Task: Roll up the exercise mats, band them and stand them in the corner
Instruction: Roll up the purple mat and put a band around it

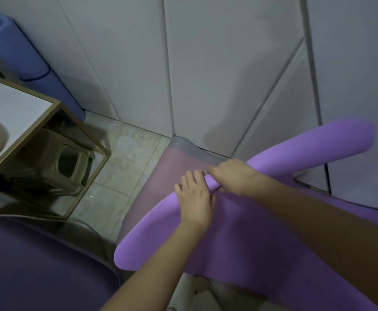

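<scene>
Plainly, the fingers (193,178) of the left hand (195,198) lay nearly straight and close together, pressed flat over the top of the roll. Those of the right hand (234,176) were curled over the same roll just beside them, gripping it. Both hands sat side by side near the middle of the lilac foam exercise mat (156,232), whose rolled part ran as a long bowed tube from lower left to upper right.

With both hands so close at the centre, the ends probably had little to keep them tight. The step would likely go better with the hands spread towards the ends and rolling evenly, so that the edges stayed square for banding.

Lilac sheet lay flat on the near side of the roll, under the forearms. A mauve-pink sheet (179,162) lay flat on the far side, reaching the white panelled wall (217,75); whether it was the same mat could not be told. Well apart, at upper left, a blue rolled foam mat (26,61) with a dark band round it leaned in the corner behind a white-topped, gold-framed worktop (15,104).
</scene>
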The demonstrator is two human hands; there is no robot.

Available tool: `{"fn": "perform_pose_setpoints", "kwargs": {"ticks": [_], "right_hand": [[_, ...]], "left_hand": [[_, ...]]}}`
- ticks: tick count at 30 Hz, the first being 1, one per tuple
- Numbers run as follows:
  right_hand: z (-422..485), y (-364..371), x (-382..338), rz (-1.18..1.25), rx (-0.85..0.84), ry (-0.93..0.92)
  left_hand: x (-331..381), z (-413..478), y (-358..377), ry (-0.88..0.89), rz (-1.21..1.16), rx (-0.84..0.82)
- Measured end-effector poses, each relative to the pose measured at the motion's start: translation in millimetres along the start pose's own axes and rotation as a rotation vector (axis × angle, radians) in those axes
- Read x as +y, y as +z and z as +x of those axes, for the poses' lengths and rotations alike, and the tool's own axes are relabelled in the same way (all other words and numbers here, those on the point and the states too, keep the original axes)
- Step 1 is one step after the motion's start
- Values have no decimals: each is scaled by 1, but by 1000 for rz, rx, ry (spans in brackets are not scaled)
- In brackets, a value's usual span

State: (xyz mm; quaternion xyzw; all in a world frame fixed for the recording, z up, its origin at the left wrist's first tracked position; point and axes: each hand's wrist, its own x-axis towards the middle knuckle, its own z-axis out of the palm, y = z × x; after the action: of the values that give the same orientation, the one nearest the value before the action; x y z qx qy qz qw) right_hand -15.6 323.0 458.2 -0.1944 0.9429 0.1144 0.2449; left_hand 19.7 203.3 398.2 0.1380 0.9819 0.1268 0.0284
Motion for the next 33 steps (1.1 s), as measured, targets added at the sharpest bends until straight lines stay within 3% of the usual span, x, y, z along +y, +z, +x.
{"fn": "perform_pose_setpoints", "kwargs": {"ticks": [3,6,10,17,19,22,25,29,33], "right_hand": [[-18,6,4,48,-18,-28],[-36,19,12,127,124,-107],[-62,37,33,-98,293,-148],[-107,67,51,-92,217,-64],[-115,73,41,-33,113,-44],[-117,82,20,-9,-100,83],[-107,83,-4,107,-144,100],[-95,82,-19,251,-198,156],[-93,89,-32,397,-403,156]], "left_hand": [[6,-2,3,-65,-235,-132],[10,-4,9,-31,-370,-342],[20,-18,11,9,-637,-546],[14,-47,27,51,-578,-730],[14,-54,28,86,-331,-664],[16,-73,29,205,8,-241],[15,-94,38,207,120,-8],[11,-119,54,137,132,48],[20,-140,63,100,-5,-80]]}}
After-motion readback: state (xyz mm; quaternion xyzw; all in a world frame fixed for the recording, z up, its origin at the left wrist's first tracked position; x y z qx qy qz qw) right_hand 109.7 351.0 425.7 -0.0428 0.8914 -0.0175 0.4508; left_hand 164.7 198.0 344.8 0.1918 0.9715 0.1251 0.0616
